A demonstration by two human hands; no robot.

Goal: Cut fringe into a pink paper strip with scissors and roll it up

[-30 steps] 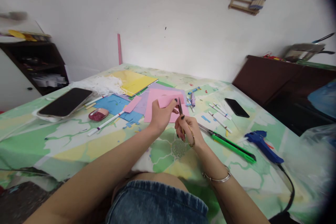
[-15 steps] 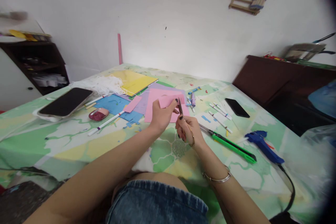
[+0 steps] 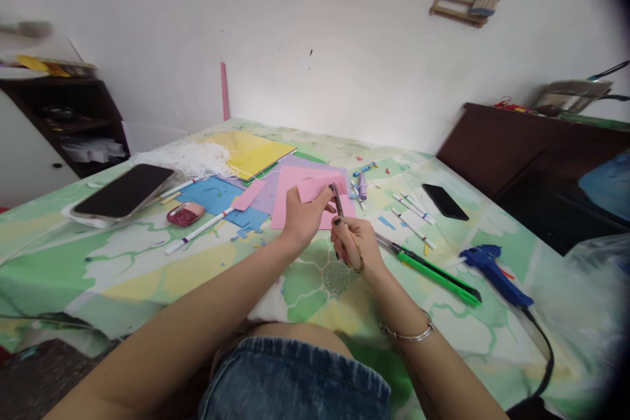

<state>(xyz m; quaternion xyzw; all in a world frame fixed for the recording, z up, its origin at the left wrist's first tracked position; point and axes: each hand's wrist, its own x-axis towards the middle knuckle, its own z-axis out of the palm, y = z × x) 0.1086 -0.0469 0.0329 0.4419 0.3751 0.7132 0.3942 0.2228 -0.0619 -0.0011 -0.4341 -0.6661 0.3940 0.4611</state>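
The left grip (image 3: 302, 218), thumb on top, is clamped on a folded-looking piece of pale pink paper (image 3: 314, 189); the right grip (image 3: 358, 244) is closed around the gold-coloured handles of slim metal scissors (image 3: 339, 203). The paper is held over a flat pink paper sheet (image 3: 281, 213) on the surface with a green, white and yellow patterned cover (image 3: 305, 298), its right end apparently slit into narrow strips.

The left thumb sits right beside the blades, so a nick seems the likeliest harm if the paper slips or the scissors veer left. A stroke carried too deep could sever a strip outright. The flat sheet matches in colour, and the gap beneath is hard to judge; blades dipped low might catch it. The green plastic craft knife (image 3: 438, 275) lies with its metal end near the right wrist, which could be scratched by a careless drop of the arm.
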